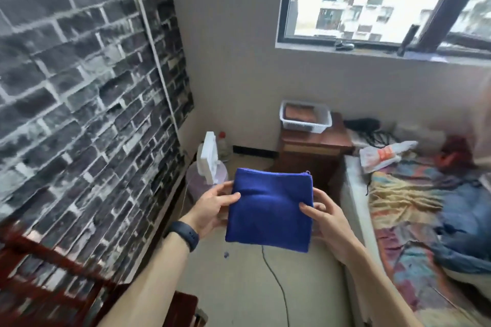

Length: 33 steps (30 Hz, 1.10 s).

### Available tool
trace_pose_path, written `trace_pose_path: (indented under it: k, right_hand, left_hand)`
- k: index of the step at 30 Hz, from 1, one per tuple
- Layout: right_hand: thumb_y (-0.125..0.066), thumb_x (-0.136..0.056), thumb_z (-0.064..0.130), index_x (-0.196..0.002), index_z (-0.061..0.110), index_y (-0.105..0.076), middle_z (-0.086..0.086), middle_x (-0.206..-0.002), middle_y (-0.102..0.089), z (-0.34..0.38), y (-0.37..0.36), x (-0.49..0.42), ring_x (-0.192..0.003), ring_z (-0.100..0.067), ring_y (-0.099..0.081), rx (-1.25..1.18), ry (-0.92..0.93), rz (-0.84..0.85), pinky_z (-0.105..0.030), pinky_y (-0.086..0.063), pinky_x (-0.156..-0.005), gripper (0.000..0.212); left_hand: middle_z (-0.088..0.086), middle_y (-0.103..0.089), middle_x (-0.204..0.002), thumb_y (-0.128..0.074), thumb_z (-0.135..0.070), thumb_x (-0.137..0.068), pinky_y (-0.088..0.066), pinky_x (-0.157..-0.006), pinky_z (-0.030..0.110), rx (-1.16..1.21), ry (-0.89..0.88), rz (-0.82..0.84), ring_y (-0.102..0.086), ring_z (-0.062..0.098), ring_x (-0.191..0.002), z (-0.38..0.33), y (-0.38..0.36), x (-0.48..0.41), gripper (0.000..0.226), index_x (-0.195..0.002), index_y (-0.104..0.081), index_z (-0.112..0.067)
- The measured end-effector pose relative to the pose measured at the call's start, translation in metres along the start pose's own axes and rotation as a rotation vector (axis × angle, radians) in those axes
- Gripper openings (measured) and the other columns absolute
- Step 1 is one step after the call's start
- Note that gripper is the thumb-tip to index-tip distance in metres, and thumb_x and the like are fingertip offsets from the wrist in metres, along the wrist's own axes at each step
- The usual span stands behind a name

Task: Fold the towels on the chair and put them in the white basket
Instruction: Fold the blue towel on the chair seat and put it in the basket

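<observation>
A wooden nightstand (pixel 313 146) stands below the window, and on its top sits the white basket (pixel 303 126) with a brown folded towel (pixel 299 113) inside. Just beside it is the bed (pixel 353 194). On its patterned blanket (pixel 398 194) lie a plastic bag (pixel 385 154) and a blue quilt (pixel 473 233) (crumpled). On the floor (pixel 239 287) lies a thin cable (pixel 276 281).

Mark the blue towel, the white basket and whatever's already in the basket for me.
blue towel (pixel 268 210): head view, middle of its folded face.
white basket (pixel 303 126): head view, its slotted front wall.
brown folded cloth (pixel 299 113): head view, its top surface, inside the basket.
</observation>
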State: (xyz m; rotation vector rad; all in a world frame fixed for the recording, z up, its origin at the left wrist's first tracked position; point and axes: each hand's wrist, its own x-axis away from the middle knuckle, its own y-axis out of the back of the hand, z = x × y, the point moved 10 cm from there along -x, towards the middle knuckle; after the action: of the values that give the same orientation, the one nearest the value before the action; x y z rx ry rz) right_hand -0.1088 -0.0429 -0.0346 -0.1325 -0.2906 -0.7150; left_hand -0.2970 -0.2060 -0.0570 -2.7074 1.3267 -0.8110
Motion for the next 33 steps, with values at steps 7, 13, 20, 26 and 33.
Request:
trace_pose_path:
  k: [7,13,20,26,33]
  right_hand:
    - [-0.067,-0.092,0.01,-0.119,0.027,-0.064,-0.011,-0.089,-0.072,0.05,0.065,-0.084,-0.08,-0.018,-0.072,-0.076,0.042,-0.144,-0.037,-0.057,-0.061,0.032]
    - [-0.067,-0.091,0.008,-0.12,0.023,-0.065,-0.007,-0.084,-0.07,0.072,0.122,-0.178,-0.075,-0.015,-0.07,-0.145,0.068,-0.19,-0.036,-0.056,-0.06,0.032]
    - [-0.068,-0.092,0.011,-0.118,0.024,-0.065,-0.01,-0.092,-0.073,0.116,0.187,-0.313,-0.082,-0.018,-0.072,-0.162,0.071,-0.185,-0.037,-0.057,-0.061,0.029]
    - [-0.068,-0.092,0.014,-0.117,0.029,-0.065,-0.01,-0.093,-0.075,0.139,0.227,-0.406,-0.083,-0.016,-0.073,-0.146,0.022,-0.186,-0.037,-0.057,-0.063,0.029]
    - [-0.068,-0.093,0.015,-0.116,0.024,-0.064,-0.002,-0.079,-0.074,0.1,0.254,-0.511,-0.075,-0.012,-0.073,-0.104,-0.118,-0.195,-0.036,-0.058,-0.06,0.026]
  left_hand:
    - [0.005,-0.072,-0.113,-0.065,-0.014,-0.092,-0.056,-0.068,0.034,-0.062,-0.016,0.136,-0.07,0.022,-0.091,-0.076,-0.06,-0.118,0.03,-0.121,-0.063,-0.02]
    - [0.003,-0.072,-0.105,-0.065,-0.012,-0.092,-0.056,-0.068,0.034,-0.132,-0.036,0.175,-0.068,0.018,-0.087,-0.122,-0.104,-0.228,0.026,-0.116,-0.065,-0.019]
    - [0.002,-0.072,-0.102,-0.067,-0.016,-0.091,-0.055,-0.074,0.038,-0.175,-0.02,0.136,-0.067,0.021,-0.085,-0.176,-0.147,-0.359,0.029,-0.118,-0.063,-0.024]
    - [0.004,-0.073,-0.107,-0.068,-0.019,-0.09,-0.055,-0.079,0.041,-0.193,0.011,0.105,-0.068,0.022,-0.092,-0.204,-0.168,-0.448,0.03,-0.119,-0.062,-0.026]
    - [0.003,-0.074,-0.107,-0.066,-0.019,-0.092,-0.056,-0.078,0.041,-0.206,0.122,0.04,-0.069,0.02,-0.088,-0.178,-0.166,-0.554,0.028,-0.118,-0.061,-0.028]
